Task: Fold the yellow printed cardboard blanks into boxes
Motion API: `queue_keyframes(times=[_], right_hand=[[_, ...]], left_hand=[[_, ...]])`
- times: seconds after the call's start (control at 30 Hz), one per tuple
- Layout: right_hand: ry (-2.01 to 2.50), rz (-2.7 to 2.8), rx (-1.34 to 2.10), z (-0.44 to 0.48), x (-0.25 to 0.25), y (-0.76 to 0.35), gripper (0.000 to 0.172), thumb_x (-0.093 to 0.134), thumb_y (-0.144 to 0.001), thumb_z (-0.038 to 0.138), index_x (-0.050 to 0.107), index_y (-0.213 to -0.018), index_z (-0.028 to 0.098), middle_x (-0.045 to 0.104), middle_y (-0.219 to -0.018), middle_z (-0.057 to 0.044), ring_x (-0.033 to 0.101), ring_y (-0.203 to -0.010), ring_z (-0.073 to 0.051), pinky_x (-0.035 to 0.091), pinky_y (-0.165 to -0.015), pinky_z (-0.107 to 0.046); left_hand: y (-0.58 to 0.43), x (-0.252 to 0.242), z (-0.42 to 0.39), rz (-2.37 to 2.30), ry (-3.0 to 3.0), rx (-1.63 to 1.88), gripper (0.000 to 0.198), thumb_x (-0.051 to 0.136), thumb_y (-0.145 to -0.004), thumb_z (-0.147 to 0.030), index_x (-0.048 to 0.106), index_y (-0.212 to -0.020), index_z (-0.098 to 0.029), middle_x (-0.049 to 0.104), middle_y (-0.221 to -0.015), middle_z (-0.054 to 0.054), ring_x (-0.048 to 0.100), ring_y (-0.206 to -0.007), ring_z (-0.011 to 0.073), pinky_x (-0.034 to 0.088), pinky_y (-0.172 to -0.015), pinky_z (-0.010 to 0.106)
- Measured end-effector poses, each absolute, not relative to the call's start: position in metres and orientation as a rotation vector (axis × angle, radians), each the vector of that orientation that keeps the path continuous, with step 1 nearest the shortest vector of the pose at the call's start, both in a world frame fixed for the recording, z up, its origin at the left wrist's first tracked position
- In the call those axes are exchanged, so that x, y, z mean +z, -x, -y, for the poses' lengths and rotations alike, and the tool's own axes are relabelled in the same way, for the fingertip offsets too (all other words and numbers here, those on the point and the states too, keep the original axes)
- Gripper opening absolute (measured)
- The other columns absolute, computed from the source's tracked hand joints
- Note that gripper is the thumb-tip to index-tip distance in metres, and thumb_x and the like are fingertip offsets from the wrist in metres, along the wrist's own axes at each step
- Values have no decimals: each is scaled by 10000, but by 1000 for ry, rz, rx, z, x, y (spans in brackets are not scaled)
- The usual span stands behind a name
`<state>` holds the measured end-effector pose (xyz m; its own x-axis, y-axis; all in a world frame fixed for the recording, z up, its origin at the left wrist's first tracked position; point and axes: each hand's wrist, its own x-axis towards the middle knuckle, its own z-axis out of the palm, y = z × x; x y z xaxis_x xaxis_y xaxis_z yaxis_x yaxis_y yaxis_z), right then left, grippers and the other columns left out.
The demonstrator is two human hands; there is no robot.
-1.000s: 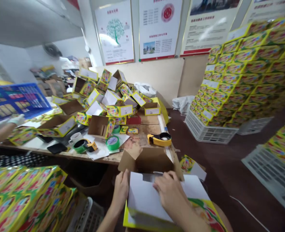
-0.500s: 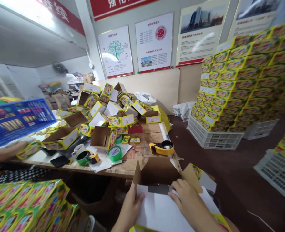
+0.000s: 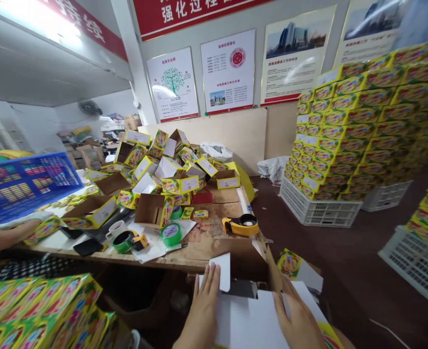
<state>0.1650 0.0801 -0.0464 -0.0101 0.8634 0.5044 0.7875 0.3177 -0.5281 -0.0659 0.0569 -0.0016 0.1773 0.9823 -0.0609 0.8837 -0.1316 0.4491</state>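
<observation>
In front of me is a cardboard box (image 3: 252,320) with white panels, a brown inside and its end flaps up. My left hand (image 3: 204,305) lies along its left side, fingers stretched out flat against a white flap (image 3: 224,272). On the opposite side my right hand (image 3: 299,315) has the edge by the right flap (image 3: 273,271) between thumb and fingers. Something grey shows through the gap in the top; the rest of the inside is hidden. Just beyond the box, a yellow tape dispenser (image 3: 241,225) rests on the table.
Open yellow boxes (image 3: 190,184) are heaped on the table (image 3: 202,247), near green tape rolls (image 3: 171,235) and a white mug (image 3: 115,229). Packed cartons (image 3: 35,310) stand lower left. Stacked cartons (image 3: 344,131) rise from a white crate (image 3: 315,208). A co-worker's arm (image 3: 10,235) reaches in at left.
My left hand has moved from gripping the box's side to lying flat on the left flap, which has tilted inward. My right hand has shifted from the top panel to the right flap.
</observation>
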Motion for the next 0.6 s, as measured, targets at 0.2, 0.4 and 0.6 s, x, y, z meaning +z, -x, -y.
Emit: queue_keyframes(times=[0.2, 0.4, 0.6], right_hand=[[1483, 1809, 152, -76, -50, -167, 468, 320, -907, 347, 487, -1305, 166, 596, -1261, -87, 531, -1202, -213, 463, -977, -305], [1343, 1947, 49, -75, -50, -171, 551, 344, -908, 243, 261, -1451, 198, 470, -1392, -66, 493, -1237, -203, 488, -962, -332], [1187, 2161, 11, -72, -54, -167, 538, 422, -896, 270, 340, -1425, 219, 458, -1395, -59, 427, -1288, -241, 488, -966, -393]], left_hand=[[50, 16, -68, -1672, -2197, 150, 895, 351, -613, 23, 104, -1468, -74, -2, -1536, 64, -13, -1427, 205, 26, -1168, 436], [48, 13, -82, -1507, -2270, 282, 889, 403, -618, -31, 163, -1471, -106, 45, -1537, 75, 24, -1428, 223, 38, -1173, 432], [51, 23, -78, -1412, -2228, 376, 880, 499, -679, -149, 141, -1480, -215, 36, -1546, 45, -7, -1427, 266, 6, -1152, 494]])
